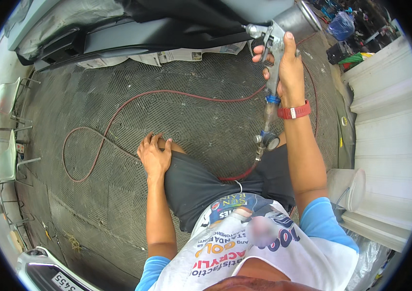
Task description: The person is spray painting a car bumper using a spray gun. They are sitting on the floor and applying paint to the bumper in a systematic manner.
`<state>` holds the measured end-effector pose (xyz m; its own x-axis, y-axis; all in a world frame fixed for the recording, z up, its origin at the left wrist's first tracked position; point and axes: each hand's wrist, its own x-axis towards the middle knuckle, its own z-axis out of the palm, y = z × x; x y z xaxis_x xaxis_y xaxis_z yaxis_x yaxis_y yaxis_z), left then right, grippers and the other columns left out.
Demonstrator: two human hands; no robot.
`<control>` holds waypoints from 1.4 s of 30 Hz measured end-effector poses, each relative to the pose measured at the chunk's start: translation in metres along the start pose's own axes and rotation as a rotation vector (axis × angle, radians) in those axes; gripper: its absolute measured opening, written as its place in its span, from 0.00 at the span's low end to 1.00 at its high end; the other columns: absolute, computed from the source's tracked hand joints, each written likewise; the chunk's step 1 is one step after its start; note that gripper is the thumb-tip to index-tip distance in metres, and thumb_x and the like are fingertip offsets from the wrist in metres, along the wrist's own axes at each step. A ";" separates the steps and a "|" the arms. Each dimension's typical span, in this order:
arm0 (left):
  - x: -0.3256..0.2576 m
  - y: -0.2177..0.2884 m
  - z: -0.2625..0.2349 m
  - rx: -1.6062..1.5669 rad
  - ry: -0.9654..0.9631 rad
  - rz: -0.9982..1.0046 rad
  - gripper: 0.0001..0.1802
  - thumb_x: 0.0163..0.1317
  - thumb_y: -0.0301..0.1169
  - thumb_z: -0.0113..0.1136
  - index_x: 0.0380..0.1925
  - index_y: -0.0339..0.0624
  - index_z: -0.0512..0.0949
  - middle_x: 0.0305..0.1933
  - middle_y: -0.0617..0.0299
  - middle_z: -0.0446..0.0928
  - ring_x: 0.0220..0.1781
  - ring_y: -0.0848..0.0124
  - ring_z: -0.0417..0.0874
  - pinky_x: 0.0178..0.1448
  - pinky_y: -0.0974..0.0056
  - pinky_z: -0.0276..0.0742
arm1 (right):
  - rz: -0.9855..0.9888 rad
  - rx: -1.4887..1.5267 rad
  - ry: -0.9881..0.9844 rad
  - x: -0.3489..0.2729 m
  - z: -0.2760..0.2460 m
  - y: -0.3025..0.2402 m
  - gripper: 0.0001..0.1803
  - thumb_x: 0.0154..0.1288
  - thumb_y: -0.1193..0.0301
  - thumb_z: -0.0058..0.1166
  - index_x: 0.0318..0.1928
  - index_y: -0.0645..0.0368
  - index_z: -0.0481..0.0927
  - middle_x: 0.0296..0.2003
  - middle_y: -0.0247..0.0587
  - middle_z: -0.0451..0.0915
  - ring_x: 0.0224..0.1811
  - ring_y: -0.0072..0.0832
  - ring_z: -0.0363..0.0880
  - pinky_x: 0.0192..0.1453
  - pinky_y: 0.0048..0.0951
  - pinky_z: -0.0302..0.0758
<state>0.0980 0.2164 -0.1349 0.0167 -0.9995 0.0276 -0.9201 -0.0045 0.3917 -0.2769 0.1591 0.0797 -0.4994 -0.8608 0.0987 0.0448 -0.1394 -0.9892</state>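
Observation:
My right hand [291,70] is wrapped round the grip of a metal paint spray gun [274,56], its fingers by the trigger and the thumb at the back. A silver cup [297,22] sits on top of the gun. The nozzle points left toward a black and grey vehicle body panel [133,36]. Below the grip hang a blue-ringed fitting and a round pressure gauge [272,141]. A red air hose [167,91] joins underneath and loops over the floor. My left hand [155,154] lies on my left knee, fingers apart, holding nothing.
Newspaper sheets [167,57] lie under the panel's lower edge. Pale green chairs [6,155] stand at the left, a vehicle's end [53,271] at lower left. On the right are a white corrugated panel [385,102], a whitish bucket [353,189] and clutter around a blue plastic bag [342,26].

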 end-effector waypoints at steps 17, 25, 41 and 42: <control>0.006 0.008 0.009 0.035 0.001 0.024 0.27 0.69 0.51 0.71 0.61 0.48 0.89 0.75 0.48 0.79 0.80 0.48 0.73 0.86 0.42 0.61 | -0.276 0.204 -0.390 -0.012 0.110 -0.089 0.38 0.88 0.39 0.39 0.60 0.62 0.86 0.33 0.39 0.87 0.29 0.20 0.85 0.19 0.20 0.75; 0.005 0.010 0.005 -0.010 -0.031 0.008 0.27 0.70 0.50 0.70 0.62 0.45 0.88 0.77 0.47 0.78 0.82 0.46 0.71 0.88 0.41 0.57 | -0.182 0.178 -0.385 -0.030 0.101 -0.068 0.34 0.88 0.42 0.43 0.51 0.63 0.85 0.34 0.43 0.89 0.32 0.23 0.90 0.20 0.20 0.77; 0.003 0.010 0.002 0.015 -0.027 0.010 0.27 0.69 0.49 0.70 0.60 0.45 0.89 0.77 0.48 0.78 0.81 0.47 0.72 0.87 0.41 0.58 | -0.226 0.148 -0.153 -0.084 0.072 0.042 0.28 0.91 0.52 0.45 0.72 0.60 0.80 0.43 0.38 0.90 0.40 0.19 0.89 0.31 0.20 0.81; 0.004 0.011 0.002 0.024 -0.028 0.013 0.27 0.69 0.49 0.70 0.60 0.45 0.89 0.76 0.48 0.78 0.81 0.47 0.72 0.87 0.41 0.58 | -0.304 0.171 -0.181 -0.082 0.086 0.040 0.28 0.90 0.52 0.47 0.72 0.62 0.80 0.43 0.38 0.90 0.41 0.21 0.89 0.37 0.23 0.84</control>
<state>0.0874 0.2124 -0.1322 -0.0063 -1.0000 0.0064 -0.9291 0.0082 0.3696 -0.1592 0.1821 0.0413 -0.3516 -0.8380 0.4173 0.0692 -0.4678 -0.8811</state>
